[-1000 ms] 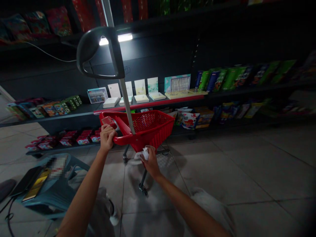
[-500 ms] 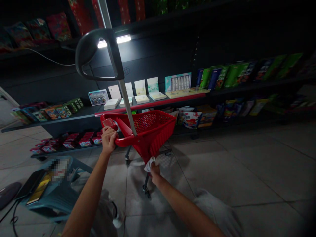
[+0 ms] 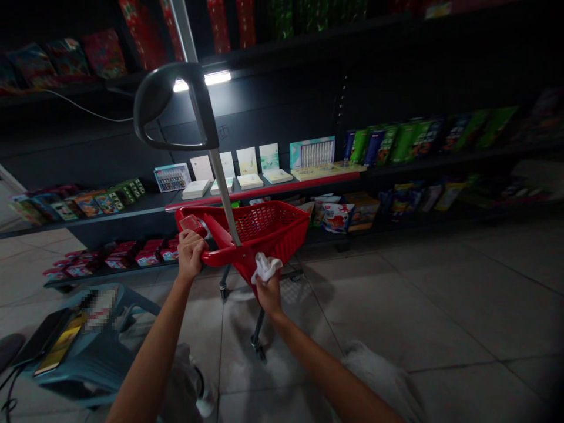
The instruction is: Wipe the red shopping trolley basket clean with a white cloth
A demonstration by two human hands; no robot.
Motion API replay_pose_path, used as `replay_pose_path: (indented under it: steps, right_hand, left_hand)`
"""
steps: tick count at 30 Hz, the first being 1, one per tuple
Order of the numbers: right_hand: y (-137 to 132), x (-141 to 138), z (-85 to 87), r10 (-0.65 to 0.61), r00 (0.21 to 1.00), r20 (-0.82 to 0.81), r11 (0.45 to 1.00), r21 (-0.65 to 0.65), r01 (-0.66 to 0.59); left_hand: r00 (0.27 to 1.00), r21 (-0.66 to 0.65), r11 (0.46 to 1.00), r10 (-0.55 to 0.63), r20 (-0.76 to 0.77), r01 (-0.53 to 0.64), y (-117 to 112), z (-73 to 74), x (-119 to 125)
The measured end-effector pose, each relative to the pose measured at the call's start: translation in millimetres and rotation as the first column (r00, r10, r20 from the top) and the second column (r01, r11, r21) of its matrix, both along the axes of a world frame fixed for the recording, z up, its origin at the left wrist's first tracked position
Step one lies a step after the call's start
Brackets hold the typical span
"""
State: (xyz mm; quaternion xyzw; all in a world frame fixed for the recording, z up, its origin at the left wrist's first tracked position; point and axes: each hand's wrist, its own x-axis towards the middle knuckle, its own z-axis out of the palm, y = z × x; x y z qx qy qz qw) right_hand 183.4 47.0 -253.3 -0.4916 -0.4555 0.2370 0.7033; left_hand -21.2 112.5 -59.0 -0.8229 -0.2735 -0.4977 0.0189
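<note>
1. The red cart stands on wheels between the person and the shelf; the left hand has its fingers curled around the cart's handle end; if that grip slackened under a push from the other side, the cart could roll, since no brake shows on the 2 plainest wheels, the nearer wheel and the farther wheel.

2. The right hand has its fingers bunched on a white cloth, pinching its lower part; the fingertips are partly hidden, so how tightly they press cannot be told; a loose pinch could let the cloth slip to the floor.

3. The cloth is at the cart's near side, below the rim; its loose folds could snag on the slotted wall, if dragged that way; whether it presses on the plastic cannot be told.

4. A metal pole with a grey loop rises in front of the basket; a hasty arm could knock it.

5. A hard shove could drive the cart into the shelf and jolt the books there; a backward elbow could catch the stool and tip off the phone.
</note>
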Motion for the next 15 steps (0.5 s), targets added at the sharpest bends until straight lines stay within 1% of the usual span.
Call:
replay_pose_path:
  steps: [3,5,7,10,13,15]
  right_hand:
    - [-7,2,26.3,-0.133,0.981,0.14,0.99,0.074,0.124]
    - [-15,5,45.7,-0.163,0.954,0.253,0.979,0.165,0.124]
    - [-23,9,64.2,-0.147,0.926,0.347,0.969,0.236,0.065]
    - [-31,18,84.3,-0.084,0.884,0.459,0.962,0.268,-0.047]
    - [-31,27,94.0,-0.029,0.833,0.553,0.955,0.26,-0.14]
    - [-28,33,97.5,-0.021,0.8,0.599,0.954,0.25,-0.162]
  left_hand:
    - [0.999,-0.028,0.999,0.016,-0.038,-0.018,-3,2.0,-2]
    - [0.997,-0.055,0.998,0.027,-0.071,-0.031,-4,3.7,-3]
    - [0.995,-0.079,0.996,0.029,-0.092,-0.036,-6,5.6,-5]
    - [0.995,-0.108,0.994,0.019,-0.097,-0.03,-8,8.5,-7]
    - [0.995,-0.13,0.991,-0.002,-0.098,-0.011,-10,11.5,-10]
    - [0.994,-0.141,0.99,-0.019,-0.109,0.004,-11,13.8,-13]
